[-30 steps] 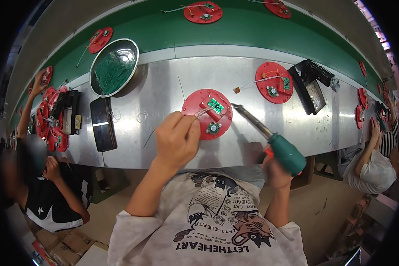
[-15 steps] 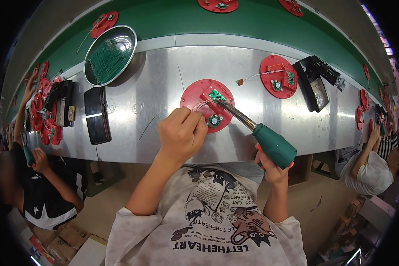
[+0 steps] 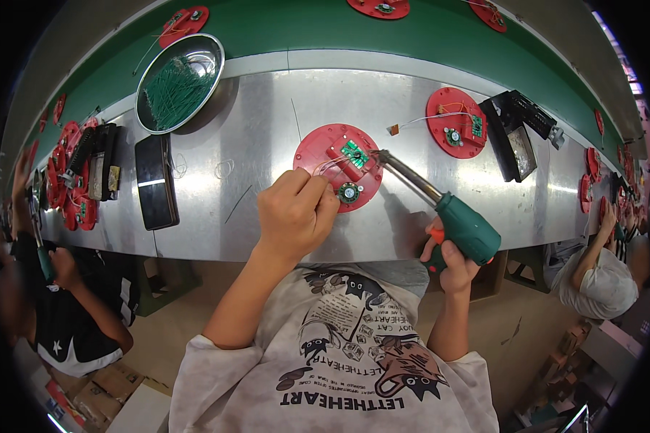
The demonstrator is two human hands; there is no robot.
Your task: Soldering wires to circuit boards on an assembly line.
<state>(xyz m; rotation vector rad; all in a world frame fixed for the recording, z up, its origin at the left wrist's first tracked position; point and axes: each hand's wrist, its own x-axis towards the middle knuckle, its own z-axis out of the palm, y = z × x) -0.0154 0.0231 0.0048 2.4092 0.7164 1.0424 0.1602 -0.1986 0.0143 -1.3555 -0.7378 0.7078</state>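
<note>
In front of me on the metal bench lies a round red plastic piece (image 3: 312,151) with a small green circuit board (image 3: 353,154) and a round speaker-like part (image 3: 349,193). My left hand (image 3: 296,216) is closed at its lower left edge, pinching thin wires (image 3: 328,165) that run toward the board. In my right hand (image 3: 451,261) is a green soldering gun (image 3: 468,229) with an orange trigger. Its metal tip points up and left, just right of the board, apart from it. My left fingertips are partly hidden.
A steel bowl (image 3: 217,83) of green wires and a dark phone (image 3: 156,184) stand left. Another red piece (image 3: 436,115) and a black soldering stand (image 3: 503,148) are at right. More red pieces lie on the green strip (image 3: 282,32) behind. Co-workers (image 3: 79,303) sit on both sides.
The soldering gun has moved right and slightly down, its tip drawing away from the circuit board. My left hand has barely moved.
</note>
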